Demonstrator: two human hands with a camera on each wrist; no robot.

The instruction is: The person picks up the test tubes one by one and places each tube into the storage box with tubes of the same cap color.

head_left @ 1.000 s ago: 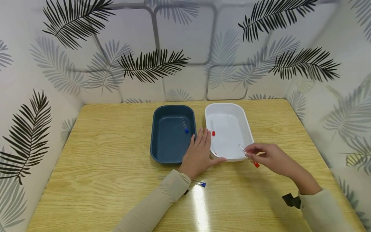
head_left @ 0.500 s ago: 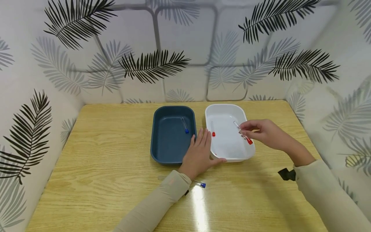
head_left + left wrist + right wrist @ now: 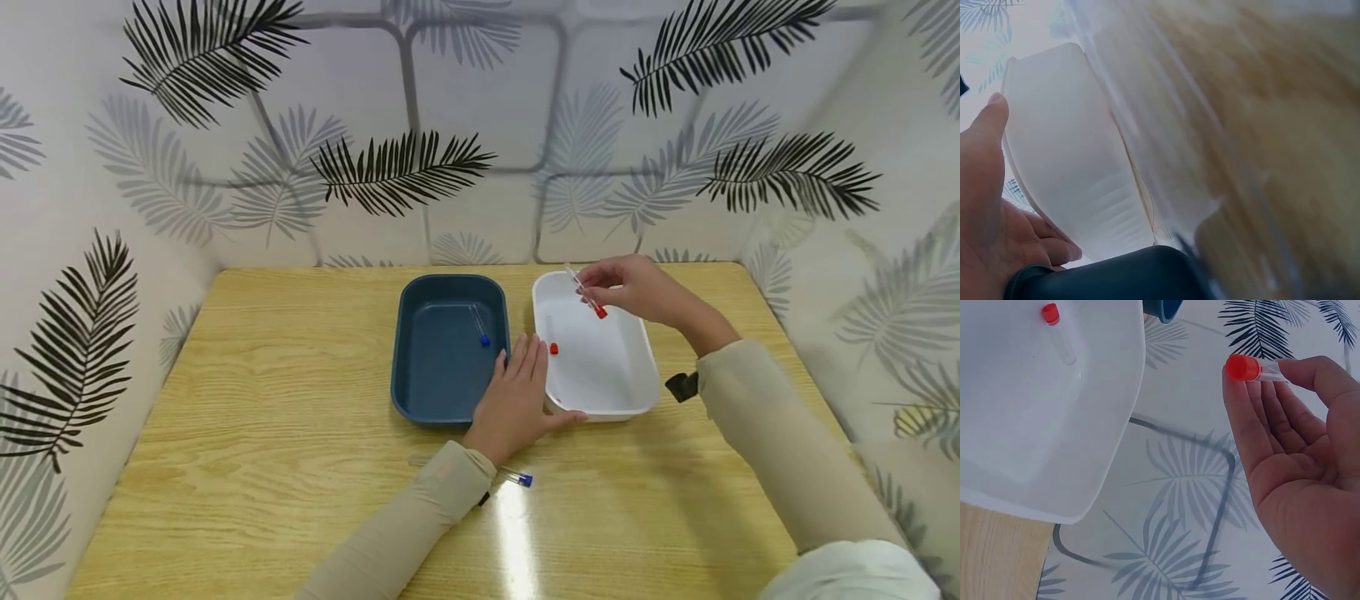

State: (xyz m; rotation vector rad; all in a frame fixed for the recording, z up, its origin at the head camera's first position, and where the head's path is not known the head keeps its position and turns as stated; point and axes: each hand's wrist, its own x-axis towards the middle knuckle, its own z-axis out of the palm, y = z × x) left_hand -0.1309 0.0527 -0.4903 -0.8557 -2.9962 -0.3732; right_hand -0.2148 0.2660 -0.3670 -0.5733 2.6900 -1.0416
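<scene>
My right hand (image 3: 637,287) pinches a clear test tube with a red cap (image 3: 597,311) between thumb and fingertips. It is over the far end of the white tray (image 3: 600,379), the tube tilted with its cap toward me. In the right wrist view the red cap (image 3: 1242,367) shows beyond the fingers. My left hand (image 3: 517,408) lies with straight fingers between the white tray and the dark blue tray (image 3: 438,371), at both rims. Another red-capped tube (image 3: 553,347) lies inside the white tray. One blue-capped tube (image 3: 483,337) is in the dark blue tray.
On the wooden table (image 3: 262,417), a second blue-capped tube (image 3: 525,479) lies partly hidden under my left wrist. Blurred clear plastic (image 3: 1179,81) crosses close before the left wrist camera. A leaf-patterned backdrop (image 3: 465,208) rises behind the table's far edge.
My right hand has carried the red-capped tube from the white tray's near right corner up and leftward to its far end. The left hand has stayed in place.
</scene>
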